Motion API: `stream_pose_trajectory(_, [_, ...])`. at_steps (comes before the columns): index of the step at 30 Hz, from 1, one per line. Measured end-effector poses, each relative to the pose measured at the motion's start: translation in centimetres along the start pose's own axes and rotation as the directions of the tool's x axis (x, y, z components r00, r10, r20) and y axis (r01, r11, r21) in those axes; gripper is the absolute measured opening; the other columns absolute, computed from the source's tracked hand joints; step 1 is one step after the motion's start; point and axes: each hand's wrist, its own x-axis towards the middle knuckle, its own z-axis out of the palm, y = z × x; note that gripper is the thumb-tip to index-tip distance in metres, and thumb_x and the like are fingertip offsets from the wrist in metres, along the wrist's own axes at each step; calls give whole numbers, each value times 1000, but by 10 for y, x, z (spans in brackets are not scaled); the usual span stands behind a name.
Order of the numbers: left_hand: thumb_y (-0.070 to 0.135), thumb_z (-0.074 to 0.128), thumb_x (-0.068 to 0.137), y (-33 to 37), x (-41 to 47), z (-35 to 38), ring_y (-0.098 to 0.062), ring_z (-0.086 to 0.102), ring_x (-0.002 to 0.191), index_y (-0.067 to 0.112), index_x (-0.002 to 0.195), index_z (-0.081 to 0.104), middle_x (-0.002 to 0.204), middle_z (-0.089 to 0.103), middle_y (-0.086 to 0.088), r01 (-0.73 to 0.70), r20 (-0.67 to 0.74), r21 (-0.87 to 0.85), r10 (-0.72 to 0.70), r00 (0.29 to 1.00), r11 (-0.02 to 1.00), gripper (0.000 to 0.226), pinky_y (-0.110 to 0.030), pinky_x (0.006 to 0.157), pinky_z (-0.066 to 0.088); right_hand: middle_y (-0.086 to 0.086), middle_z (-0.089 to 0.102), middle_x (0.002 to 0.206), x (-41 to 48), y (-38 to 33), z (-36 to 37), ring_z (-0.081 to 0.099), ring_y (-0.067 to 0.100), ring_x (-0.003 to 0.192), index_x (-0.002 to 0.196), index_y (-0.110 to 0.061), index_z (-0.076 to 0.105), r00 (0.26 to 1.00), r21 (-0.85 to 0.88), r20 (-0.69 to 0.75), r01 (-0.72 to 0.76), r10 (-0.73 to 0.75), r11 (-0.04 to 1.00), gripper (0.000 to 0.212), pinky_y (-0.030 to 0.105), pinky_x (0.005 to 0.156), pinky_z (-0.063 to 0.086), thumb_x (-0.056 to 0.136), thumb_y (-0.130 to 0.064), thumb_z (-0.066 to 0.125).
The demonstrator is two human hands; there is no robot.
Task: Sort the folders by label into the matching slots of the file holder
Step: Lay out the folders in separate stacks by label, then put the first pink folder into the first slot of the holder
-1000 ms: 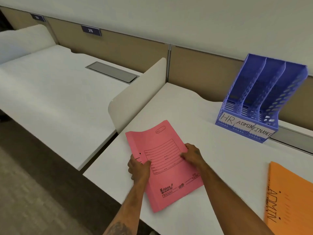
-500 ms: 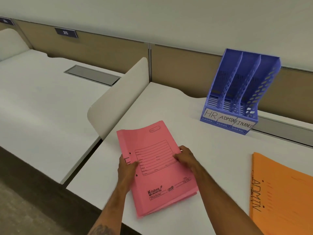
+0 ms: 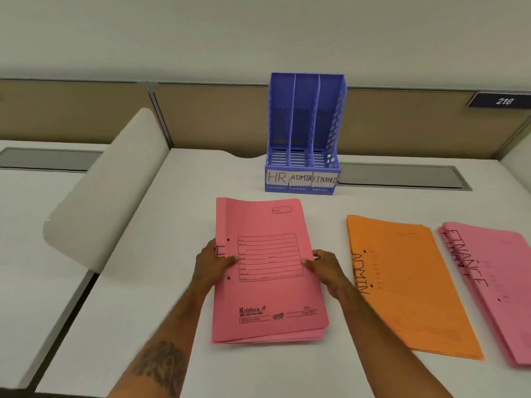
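Nothing's sorted yet, file holder looks empty, both hands, left hand and right hand, gripping the pink folders, orange folder and FINANCE folder waiting on the desk.

white desk, curved divider, numbered plate.

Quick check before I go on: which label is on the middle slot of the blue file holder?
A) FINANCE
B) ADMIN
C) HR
B: on the file holder, the ADMIN label sits between the HR label on the left and the FINANCE label on the right.
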Motion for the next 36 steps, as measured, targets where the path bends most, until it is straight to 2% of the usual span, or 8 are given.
stream_pose_trajectory(6, [26, 82, 78, 0, 19, 34, -20, 67, 94, 16, 123, 58, 116, 70, -4, -31, 73, 80, 25, 997, 996, 51, -36, 87, 56, 8, 70, 111, -4, 24, -19, 66, 26, 96, 117, -10, 66, 979, -70, -204, -33, 18, 997, 30, 43, 87, 56, 88, -20, 68])
stream_pose_trajectory(12, [27, 78, 83, -4, 24, 53, -18, 67, 97, 17, 118, 61, 113, 71, 0, -80, 161, 140, 57, 985, 987, 40, -25, 83, 51, 11, 71, 106, -9, 29, -25, 59, 21, 84, 108, -5, 69, 958, -300, -287, -88, -2, 950, 27, 24, 71, 45, 86, -20, 71])
stream_pose_trajectory(16, [24, 77, 84, -1, 30, 59, -22, 66, 101, 10, 119, 59, 115, 70, -5, -96, 191, 220, 54, 980, 971, 41, -26, 83, 50, 12, 69, 107, -12, 29, -27, 56, 20, 82, 106, -4, 68, 946, -363, -325, -131, 6, 922, 26, 23, 68, 41, 86, -21, 71])
stream_pose_trajectory(19, [23, 77, 83, -2, 32, 61, -26, 66, 105, 9, 117, 58, 116, 69, -8, -67, 206, 247, 15, 978, 967, 42, -31, 86, 52, 14, 68, 110, -15, 28, -28, 62, 26, 92, 110, -3, 66, 944, -389, -330, -152, 17, 908, 30, 27, 74, 48, 87, -21, 70])
stream_pose_trajectory(22, [30, 80, 81, -5, 28, 60, -29, 64, 109, 7, 120, 55, 122, 65, -11, -29, 185, 220, -13, 983, 975, 52, -38, 92, 54, 14, 64, 121, -21, 25, -27, 61, 29, 106, 122, -4, 60, 937, -394, -348, -163, 17, 905, 40, 31, 85, 49, 89, -25, 66])
stream_pose_trajectory(26, [48, 77, 79, -19, 10, 59, -34, 45, 132, 7, 150, 29, 143, 43, -17, 86, 61, 222, -102, 993, 971, 95, -49, 104, 43, 15, 56, 132, -28, 26, -22, 55, 30, 116, 131, -3, 53, 928, -409, -371, -159, -5, 899, 49, 30, 89, 44, 92, -30, 62])
stream_pose_trajectory(31, [57, 70, 80, -36, -13, 63, -30, 39, 127, 14, 135, 47, 132, 44, -12, 27, 55, 354, -50, 997, 935, 73, -44, 100, 43, 15, 56, 133, -34, 29, -13, 56, 31, 117, 134, -4, 51, 922, -375, -387, -147, -11, 915, 51, 28, 87, 43, 93, -32, 61])
stream_pose_trajectory(36, [51, 73, 79, -27, -23, 70, -30, 34, 130, 16, 137, 41, 137, 40, -10, -16, 92, 370, -19, 996, 929, 75, -43, 103, 39, 14, 57, 134, -37, 27, -10, 58, 32, 115, 136, -11, 49, 894, -146, -441, -151, 73, 978, 49, 32, 89, 47, 92, -28, 64])
